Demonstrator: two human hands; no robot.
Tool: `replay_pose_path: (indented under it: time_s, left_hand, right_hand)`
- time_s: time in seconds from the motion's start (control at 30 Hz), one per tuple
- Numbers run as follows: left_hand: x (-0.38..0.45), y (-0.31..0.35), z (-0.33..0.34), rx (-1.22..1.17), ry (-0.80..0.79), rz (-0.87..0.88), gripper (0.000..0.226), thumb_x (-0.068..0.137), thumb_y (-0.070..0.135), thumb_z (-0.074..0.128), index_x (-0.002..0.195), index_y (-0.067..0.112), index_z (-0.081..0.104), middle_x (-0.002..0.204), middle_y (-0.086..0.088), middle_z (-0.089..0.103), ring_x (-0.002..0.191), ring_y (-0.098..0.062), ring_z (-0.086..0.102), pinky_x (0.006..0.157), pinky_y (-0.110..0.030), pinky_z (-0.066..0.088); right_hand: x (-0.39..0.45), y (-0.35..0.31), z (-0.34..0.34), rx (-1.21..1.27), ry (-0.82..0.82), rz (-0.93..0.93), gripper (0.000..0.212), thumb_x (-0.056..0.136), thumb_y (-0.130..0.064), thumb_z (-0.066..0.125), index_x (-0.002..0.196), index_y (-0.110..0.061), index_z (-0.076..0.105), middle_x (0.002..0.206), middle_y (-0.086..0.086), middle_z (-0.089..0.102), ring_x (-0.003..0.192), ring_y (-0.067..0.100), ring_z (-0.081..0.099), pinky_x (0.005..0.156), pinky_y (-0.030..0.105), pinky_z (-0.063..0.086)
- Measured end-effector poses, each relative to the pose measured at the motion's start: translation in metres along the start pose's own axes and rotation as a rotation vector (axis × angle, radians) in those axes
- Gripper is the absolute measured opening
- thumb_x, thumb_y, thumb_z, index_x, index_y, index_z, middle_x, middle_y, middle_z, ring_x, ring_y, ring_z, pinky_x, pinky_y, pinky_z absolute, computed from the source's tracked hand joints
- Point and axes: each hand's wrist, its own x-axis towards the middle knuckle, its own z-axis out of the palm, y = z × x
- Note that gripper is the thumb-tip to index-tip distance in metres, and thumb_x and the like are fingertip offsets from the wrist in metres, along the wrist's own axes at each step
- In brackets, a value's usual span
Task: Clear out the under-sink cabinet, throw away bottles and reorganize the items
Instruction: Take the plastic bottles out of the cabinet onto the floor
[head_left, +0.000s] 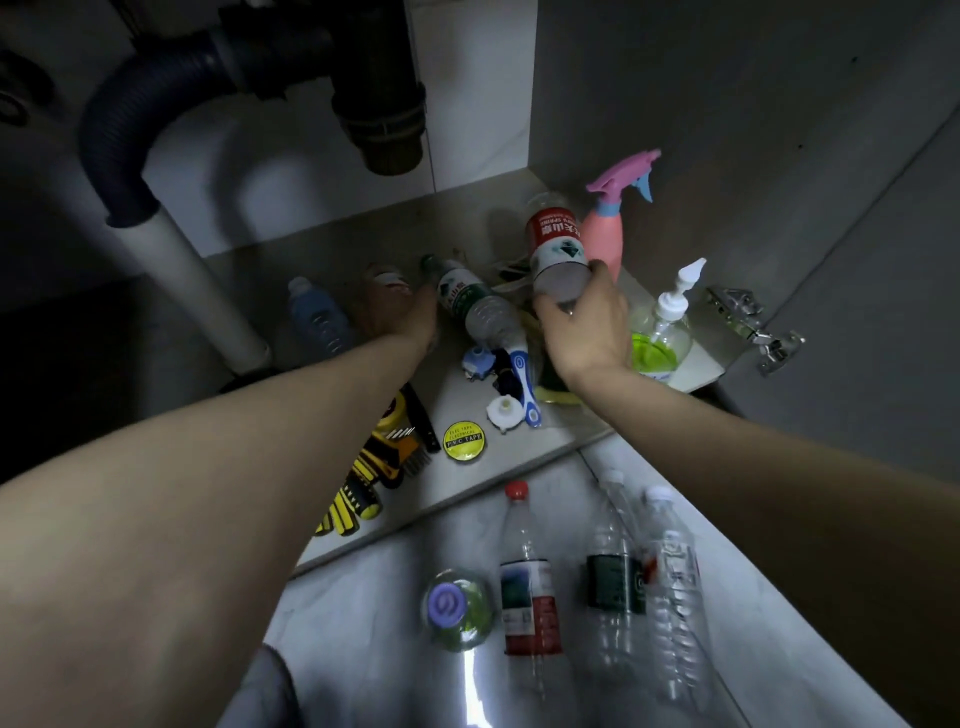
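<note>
My right hand (584, 325) grips the base of a clear bottle with a red label (553, 239), held tilted above the cabinet floor (545, 431). My left hand (410, 319) reaches deeper in and closes round a dim brownish bottle (387, 280); the view there is blurred. Between my hands lies a green-labelled water bottle (470, 304). A small blue bottle (314, 317) lies left of my left hand. Several empty bottles lie outside on the tiled floor: one with a red cap (525, 571), a dark-labelled one (615, 577), a clear one (675, 587) and one with a purple cap (457, 608).
A pink spray bottle (605, 231) and a pump soap bottle (661, 332) stand at the cabinet's right wall. A razor (522, 382), a white cap (503, 414), yellow PVC tape (464, 441) and yellow-black gloves (358, 493) lie near the front edge. The drain pipe (200, 283) drops at left.
</note>
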Motion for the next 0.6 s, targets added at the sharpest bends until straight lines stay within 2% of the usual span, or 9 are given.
replay_pose_path:
  time_s: [0.07,0.13,0.3,0.43,0.53,0.6]
  left_hand:
    - [-0.015,0.003,-0.015,-0.02,0.019,0.034,0.068,0.084,0.04,0.067,0.143,0.018,0.042,0.143,-0.011,0.046,0.129,-0.029,0.047,0.107,-0.032,0.039]
    - [-0.036,0.007,-0.032,-0.005,0.043,0.074,0.057,0.084,0.037,0.065,0.136,0.02,0.048,0.134,-0.008,0.052,0.118,-0.025,0.053,0.095,-0.025,0.039]
    - [-0.096,0.007,-0.084,0.12,0.017,0.122,0.053,0.085,0.04,0.06,0.131,0.016,0.053,0.123,-0.014,0.062,0.115,-0.035,0.059,0.094,-0.029,0.044]
    - [-0.158,-0.018,-0.13,0.142,0.009,0.198,0.051,0.085,0.038,0.063,0.129,0.014,0.053,0.124,-0.015,0.061,0.114,-0.035,0.058,0.092,-0.035,0.046]
    - [-0.2,-0.045,-0.153,0.116,-0.015,0.295,0.056,0.084,0.031,0.065,0.136,0.016,0.05,0.131,-0.012,0.056,0.115,-0.03,0.056,0.09,-0.028,0.042]
    - [-0.223,-0.065,-0.168,0.133,0.003,0.362,0.064,0.083,0.029,0.065,0.142,0.016,0.044,0.139,-0.009,0.049,0.118,-0.026,0.053,0.091,-0.024,0.036]
  right_hand:
    - [-0.01,-0.002,-0.01,0.017,-0.014,0.016,0.059,0.089,-0.041,0.06,0.138,-0.011,0.044,0.131,0.014,0.06,0.117,0.037,0.056,0.091,0.045,0.05]
    - [-0.024,-0.003,-0.023,0.022,-0.024,0.025,0.058,0.09,-0.042,0.058,0.137,-0.012,0.044,0.127,0.015,0.061,0.113,0.038,0.057,0.089,0.045,0.05]
    - [-0.076,0.0,-0.06,-0.016,-0.088,0.072,0.052,0.089,-0.049,0.052,0.126,-0.012,0.048,0.118,0.014,0.063,0.103,0.036,0.06,0.082,0.043,0.049]
    - [-0.125,0.015,-0.081,-0.07,-0.214,0.049,0.057,0.089,-0.055,0.053,0.128,-0.014,0.044,0.121,0.013,0.063,0.102,0.034,0.061,0.081,0.042,0.05]
    - [-0.159,0.034,-0.102,-0.115,-0.314,0.06,0.074,0.084,-0.056,0.059,0.142,-0.017,0.036,0.129,0.012,0.061,0.11,0.036,0.061,0.087,0.044,0.052]
    - [-0.177,0.049,-0.113,-0.139,-0.373,0.073,0.077,0.08,-0.052,0.066,0.142,-0.018,0.036,0.131,0.012,0.06,0.112,0.036,0.061,0.088,0.042,0.051]
